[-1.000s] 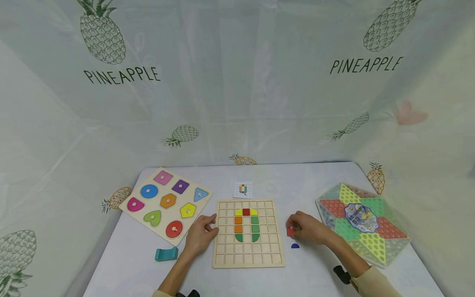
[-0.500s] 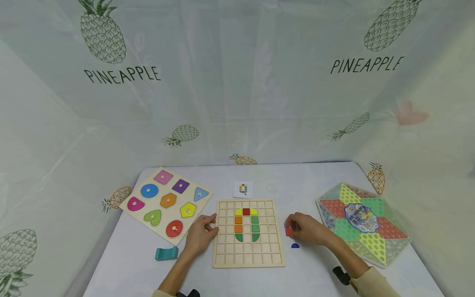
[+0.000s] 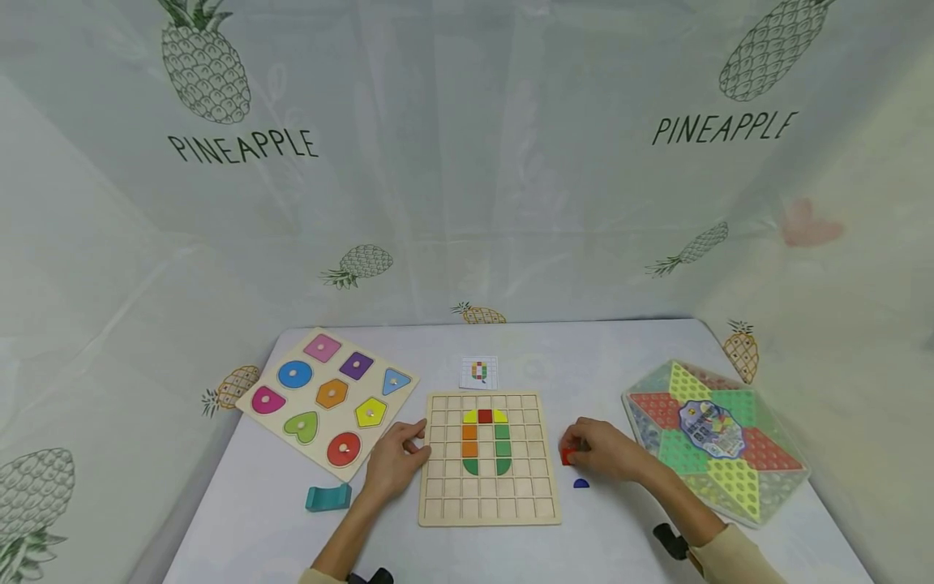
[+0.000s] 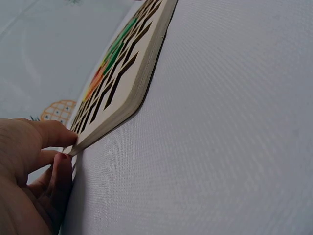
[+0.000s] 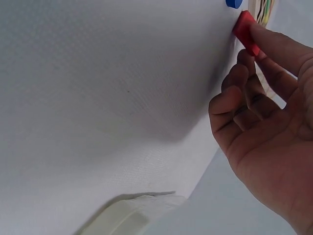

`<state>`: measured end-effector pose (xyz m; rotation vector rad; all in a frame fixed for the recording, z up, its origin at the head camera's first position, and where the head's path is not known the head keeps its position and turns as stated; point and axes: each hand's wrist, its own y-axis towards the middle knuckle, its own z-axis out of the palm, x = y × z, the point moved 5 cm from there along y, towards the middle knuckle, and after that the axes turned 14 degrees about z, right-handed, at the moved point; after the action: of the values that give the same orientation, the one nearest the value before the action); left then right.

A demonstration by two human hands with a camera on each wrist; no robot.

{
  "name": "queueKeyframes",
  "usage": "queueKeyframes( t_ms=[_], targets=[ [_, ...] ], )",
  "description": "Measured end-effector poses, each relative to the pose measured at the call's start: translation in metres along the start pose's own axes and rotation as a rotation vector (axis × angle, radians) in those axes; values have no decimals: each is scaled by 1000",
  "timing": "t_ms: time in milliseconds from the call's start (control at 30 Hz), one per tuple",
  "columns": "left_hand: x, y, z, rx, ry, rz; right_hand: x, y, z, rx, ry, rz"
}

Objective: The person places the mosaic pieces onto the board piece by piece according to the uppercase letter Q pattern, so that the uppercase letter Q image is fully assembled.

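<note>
In the head view, my left hand [image 3: 394,462] rests at the left edge of a wooden grid board [image 3: 489,511], thumb and fingertips touching its side. Coloured pieces on the board form a ring of yellow, red, orange and green. Right of the board, my right hand [image 3: 601,448] pinches a small red block [image 5: 247,32] between thumb and finger, low over the table. The block is partly hidden by the fingers in the head view. A blue half-round piece [image 3: 580,483] lies just in front of that hand. A small pattern card [image 3: 478,372] lies behind the board.
A shape puzzle board [image 3: 321,410] lies at the left, with a teal curved block [image 3: 328,498] in front of it. At the right sits a hexagonal checkers board [image 3: 674,487] in a clear case. A pineapple-print cloth [image 3: 467,162] hangs behind the white table [image 3: 569,349].
My right hand has shifted very slightly left with the red block, which now shows less between the fingers. The left hand and the board keep their places.
</note>
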<state>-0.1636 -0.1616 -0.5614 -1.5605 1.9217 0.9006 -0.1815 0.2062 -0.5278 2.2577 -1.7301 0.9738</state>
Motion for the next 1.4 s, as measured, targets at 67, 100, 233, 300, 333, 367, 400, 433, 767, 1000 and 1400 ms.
queueKeyframes(
  t_ms=[67, 100, 233, 300, 333, 367, 400, 433, 767, 1000, 1400],
  targets=[
    [-1, 0, 0, -3, 1, 2, 1, 0, -1, 6, 8, -4],
    [-1, 0, 0, -6, 1, 6, 1, 0, -1, 11, 14, -8],
    [-2, -1, 0, -15, 5, 18, 1, 1, 0, 32, 35, 1],
    [-2, -1, 0, -18, 5, 16, 1, 1, 0, 40, 49, 1],
    [-1, -1, 0, -18, 7, 16, 1, 1, 0, 41, 53, 3],
    [-1, -1, 0, -19, 10, 20, 1, 2, -1, 39, 59, 4],
    [-1, 0, 0, -19, 15, 28, 1, 2, -1, 35, 64, 6],
    [-1, 0, 0, -18, 16, 28, 1, 3, -1, 30, 69, 7],
    [-1, 1, 0, 1, 15, -4, 13, 14, -3, -9, 176, -7],
    [-2, 1, 1, -6, 19, 14, 28, 25, 8, 33, 234, 10],
    [-3, 0, 0, 7, 14, -10, 67, 43, 37, 66, 237, -63]
  ],
)
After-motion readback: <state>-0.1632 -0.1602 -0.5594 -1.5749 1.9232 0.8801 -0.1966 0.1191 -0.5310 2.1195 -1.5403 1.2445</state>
